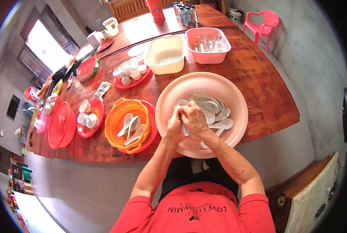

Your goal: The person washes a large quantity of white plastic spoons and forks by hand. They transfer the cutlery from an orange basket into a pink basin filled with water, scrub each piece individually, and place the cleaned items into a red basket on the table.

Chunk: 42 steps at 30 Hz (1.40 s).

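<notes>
Over a large pale pink basin (163, 112), my left hand (174, 131) and my right hand (195, 119) are closed together around a white soup spoon (182, 103). Its bowl shows above my fingers and part of its handle below; the rest is hidden. White spoons (206, 105) lie heaped in the basin to the right of my hands, several fanned together and others loose nearer me. To the left, an orange colander (112, 116) with two handles holds a few white spoons (133, 126). It rests on a red plate (154, 132).
Red plates with white cups (126, 68) and more cups (91, 120) stand left, near an empty red basin (62, 124). Behind the basin are a cream strainer tub (163, 70) and a pink tub (208, 58) of glasses. Small bottles (187, 15) stand at the wooden table's far end.
</notes>
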### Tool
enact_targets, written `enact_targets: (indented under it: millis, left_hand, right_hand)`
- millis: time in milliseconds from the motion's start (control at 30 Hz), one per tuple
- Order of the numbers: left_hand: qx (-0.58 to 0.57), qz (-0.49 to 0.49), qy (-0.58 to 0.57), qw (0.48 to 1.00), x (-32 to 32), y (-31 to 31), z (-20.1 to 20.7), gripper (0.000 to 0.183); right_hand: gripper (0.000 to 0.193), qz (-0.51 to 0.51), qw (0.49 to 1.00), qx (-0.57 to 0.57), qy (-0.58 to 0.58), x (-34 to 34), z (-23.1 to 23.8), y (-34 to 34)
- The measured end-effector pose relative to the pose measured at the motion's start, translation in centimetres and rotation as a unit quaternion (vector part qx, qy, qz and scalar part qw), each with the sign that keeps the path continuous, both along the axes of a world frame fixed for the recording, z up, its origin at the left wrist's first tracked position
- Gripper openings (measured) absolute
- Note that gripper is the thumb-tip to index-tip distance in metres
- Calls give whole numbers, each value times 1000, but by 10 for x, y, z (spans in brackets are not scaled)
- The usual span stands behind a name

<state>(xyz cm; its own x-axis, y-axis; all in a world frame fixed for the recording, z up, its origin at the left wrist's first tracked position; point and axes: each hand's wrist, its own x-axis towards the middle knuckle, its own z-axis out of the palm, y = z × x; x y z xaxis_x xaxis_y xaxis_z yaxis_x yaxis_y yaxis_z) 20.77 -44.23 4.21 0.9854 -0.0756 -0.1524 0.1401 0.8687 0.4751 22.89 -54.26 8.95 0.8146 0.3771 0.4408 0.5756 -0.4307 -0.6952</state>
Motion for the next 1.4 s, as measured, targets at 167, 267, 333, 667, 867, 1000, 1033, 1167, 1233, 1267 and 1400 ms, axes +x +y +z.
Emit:
enact_targets:
  millis: [167, 267, 333, 667, 867, 1000, 1033, 1167, 1233, 1267, 1400]
  left_hand:
    - [89, 39, 87, 991, -7, 5, 6, 44]
    - [238, 182, 111, 948, -7, 5, 10, 44]
    - [231, 253, 73, 936, -1, 3, 10, 43]
    - [117, 201, 88, 969, -6, 1, 38, 33]
    - [71, 109, 48, 990, 0, 0, 22, 32]
    - [-40, -25, -63, 997, -4, 13, -4, 33]
    - [-89, -60, -136, 985, -3, 12, 3, 35]
    - [3, 1, -10, 1000, -10, -6, 27, 41]
    - [44, 24, 7, 999, -14, -13, 41, 43]
    - [63, 36, 14, 997, -14, -15, 46, 45]
    - [63, 62, 14, 996, -3, -2, 14, 36]
  right_hand:
    - [15, 140, 986, -17, 90, -7, 7, -25]
    - [15, 168, 968, -48, 181, -16, 18, -37]
    - [19, 165, 950, -149, 218, -15, 19, -43]
    - [25, 214, 887, -386, 136, -18, -7, -38]
    - [19, 112, 967, 107, 202, -11, 47, -47]
    - [23, 42, 998, 40, -12, -17, 9, -14]
    - [20, 14, 999, 32, -17, -18, 5, -9]
    - [15, -154, 950, -72, -260, 6, 12, -1]
    - [14, -152, 945, -119, -263, 11, 14, -1]
    - [13, -150, 941, -143, -266, 12, 15, -1]
    - [14, -100, 964, -178, -171, -1, 9, -1]
